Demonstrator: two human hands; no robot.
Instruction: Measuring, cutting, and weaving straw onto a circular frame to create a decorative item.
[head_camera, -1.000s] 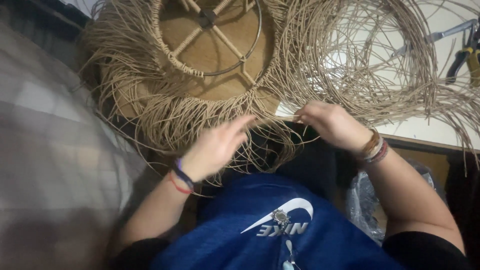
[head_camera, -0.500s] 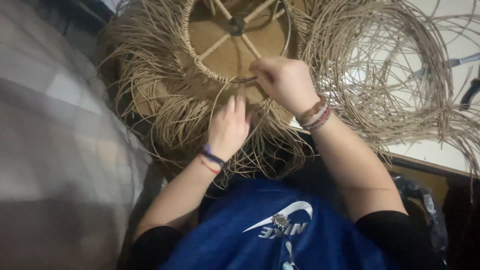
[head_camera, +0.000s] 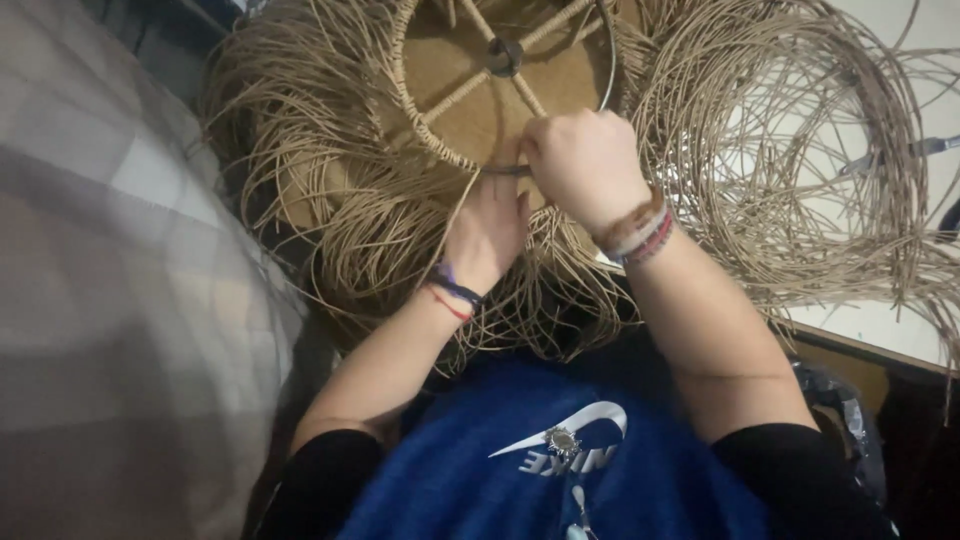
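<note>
My right hand (head_camera: 585, 160) is closed in a fist at the near edge of the round metal ring frame (head_camera: 430, 150), apparently pinching a thin tan fibre strand there, though the fingers hide the grip itself; my left hand (head_camera: 487, 232) sits just below it, fingers curled up under the ring among the strands, and I cannot tell whether it grips one or only steadies them; the ring, with spokes meeting at a small hub (head_camera: 503, 55), lies in the middle of the scene, far from my chest. Its left arc looks already wrapped in tan fibre, with a thick fringe of loose straw-coloured strands (head_camera: 330, 220) hanging from it; the right arc shows bare metal, so I judge the wrapping partly done; further right lies a loose coil of the same fibre (head_camera: 800, 170) on a pale table (head_camera: 880, 330); a grey checked cushion (head_camera: 110, 300) fills the left.
</note>
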